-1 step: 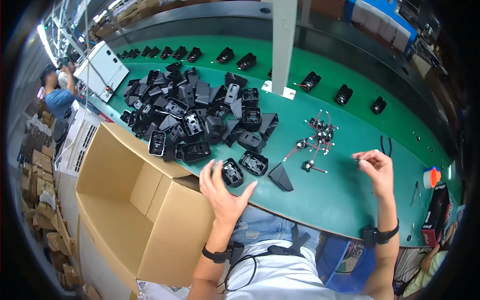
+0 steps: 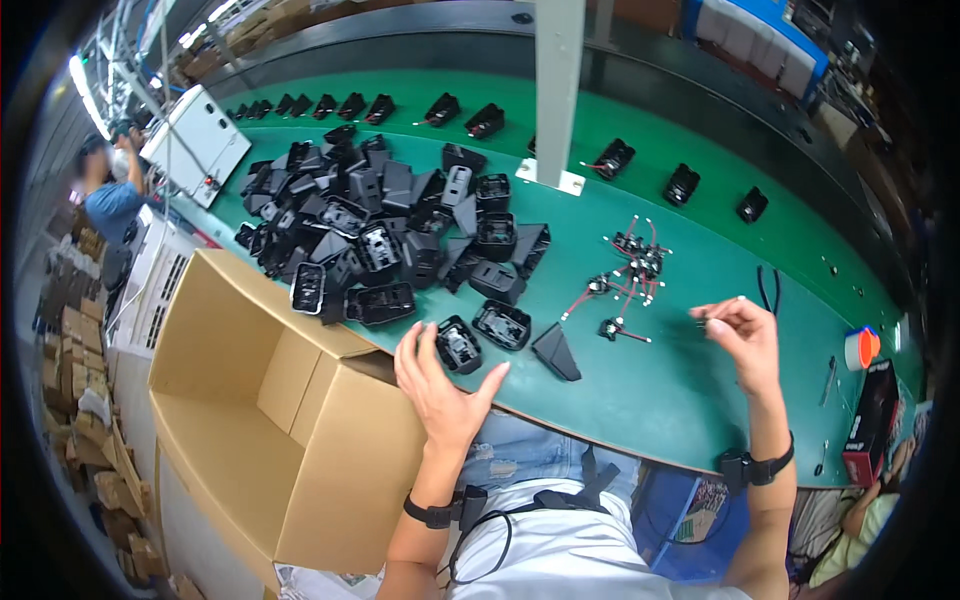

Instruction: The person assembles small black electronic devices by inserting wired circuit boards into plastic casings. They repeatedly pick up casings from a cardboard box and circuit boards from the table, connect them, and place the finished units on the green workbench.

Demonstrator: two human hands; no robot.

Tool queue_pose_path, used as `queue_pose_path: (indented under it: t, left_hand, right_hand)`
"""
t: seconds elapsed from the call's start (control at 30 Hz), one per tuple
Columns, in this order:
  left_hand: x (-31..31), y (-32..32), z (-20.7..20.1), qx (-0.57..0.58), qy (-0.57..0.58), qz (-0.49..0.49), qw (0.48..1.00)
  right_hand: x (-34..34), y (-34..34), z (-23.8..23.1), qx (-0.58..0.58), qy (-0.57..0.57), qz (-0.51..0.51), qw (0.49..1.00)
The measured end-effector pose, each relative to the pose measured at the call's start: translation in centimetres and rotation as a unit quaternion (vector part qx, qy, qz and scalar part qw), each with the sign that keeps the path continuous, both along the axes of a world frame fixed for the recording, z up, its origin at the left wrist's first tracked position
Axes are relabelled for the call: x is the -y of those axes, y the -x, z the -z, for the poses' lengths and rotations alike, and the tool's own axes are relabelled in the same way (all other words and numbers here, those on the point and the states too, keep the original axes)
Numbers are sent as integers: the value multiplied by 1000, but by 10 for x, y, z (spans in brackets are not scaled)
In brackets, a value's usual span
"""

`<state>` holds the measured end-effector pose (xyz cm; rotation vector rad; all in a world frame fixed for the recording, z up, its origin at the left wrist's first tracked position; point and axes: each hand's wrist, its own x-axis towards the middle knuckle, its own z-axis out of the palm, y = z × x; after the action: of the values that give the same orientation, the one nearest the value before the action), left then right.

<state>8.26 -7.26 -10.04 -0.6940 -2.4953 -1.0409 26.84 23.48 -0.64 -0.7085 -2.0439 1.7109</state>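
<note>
My left hand [image 2: 440,390] is at the table's near edge, thumb and fingers spread around a black plastic housing [image 2: 459,345] with its hollow side up. Whether the fingertips touch it is unclear. Just right of it lie a second open housing [image 2: 502,325] and a black wedge-shaped piece [image 2: 557,353]. Over the right part of the table, my right hand [image 2: 748,340] pinches a small dark part [image 2: 703,322] between thumb and fingers; its kind is too small to make out. Between the hands sits a cluster of small wired parts [image 2: 640,265] with red leads and white connectors.
A big heap of black housings [image 2: 385,190] covers the table's left. An open cardboard box [image 2: 350,470] stands against the near edge. Behind a metal post [image 2: 557,100], a row of wired housings [image 2: 682,184] lies on the green belt. Tweezers [image 2: 829,382] and an orange-and-white roll [image 2: 861,349] are right.
The whole picture has shifted very slightly left. Both hands keep nearly the same pose and place over the table.
</note>
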Motion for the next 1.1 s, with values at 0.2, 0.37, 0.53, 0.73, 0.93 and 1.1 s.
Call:
queue_pose_path:
  t: [0.2,0.37,0.53,0.73,0.93,1.1]
  left_hand:
    - [-7,-21,-16,-49,-106,192,974]
    - [-55,-23,-62,-19,168,235,957]
    - [-61,-16,-49,-9,157,298,942]
    - [-89,-25,-65,261,-174,474,822]
    - [-126,-30,-53,377,-267,580,670]
    - [-134,-30,-38,397,-279,596,639]
  right_hand:
    - [20,19,11,-65,-17,-44,997]
    - [31,28,4,-123,-42,-64,990]
    - [34,18,-1,-161,-127,-53,977]
    - [42,16,-17,-239,-397,-90,882]
    - [46,11,-15,-240,-441,-103,859]
    - [45,3,-11,-210,-505,-116,829]
